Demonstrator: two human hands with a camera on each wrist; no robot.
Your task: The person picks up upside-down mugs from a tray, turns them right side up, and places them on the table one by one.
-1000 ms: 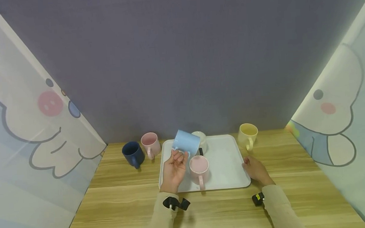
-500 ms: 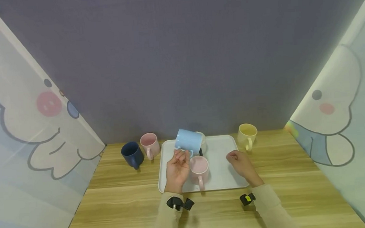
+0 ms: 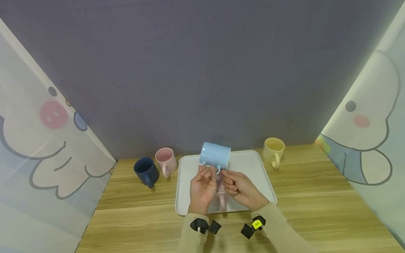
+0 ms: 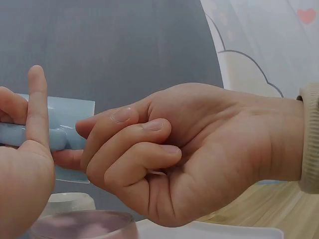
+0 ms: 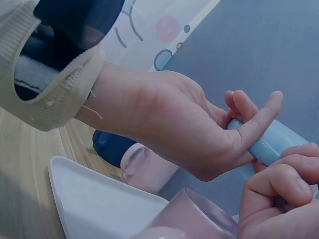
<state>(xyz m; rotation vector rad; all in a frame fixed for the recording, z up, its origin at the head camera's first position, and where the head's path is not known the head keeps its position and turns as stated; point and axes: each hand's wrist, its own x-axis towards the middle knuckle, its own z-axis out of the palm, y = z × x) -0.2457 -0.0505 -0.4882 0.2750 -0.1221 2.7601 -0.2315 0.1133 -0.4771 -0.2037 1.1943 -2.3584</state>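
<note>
A light blue mug (image 3: 215, 155) is held up over the white tray (image 3: 256, 177), tipped on its side with its handle toward me. My left hand (image 3: 203, 189) grips the handle (image 5: 264, 151), palm up, thumb across it. From the right, my right hand (image 3: 241, 187) pinches the handle's right end between thumb and index finger, its other fingers curled in. Below the hands a pink mug (image 3: 222, 203) stands on the tray, partly covered by them. A white mug (image 4: 70, 201) shows behind that pink mug in the left wrist view; the blue mug hides it in the head view.
Left of the tray stand a navy mug (image 3: 146, 171) and another pink mug (image 3: 166, 161) on the wooden table (image 3: 139, 229). A yellow mug (image 3: 274, 153) is at the tray's right back corner. A grey wall (image 3: 199, 73) rises behind.
My right hand has left the tray's right edge and come across to the blue mug's handle. The left hand and the blue mug have shifted a little to the right.
</note>
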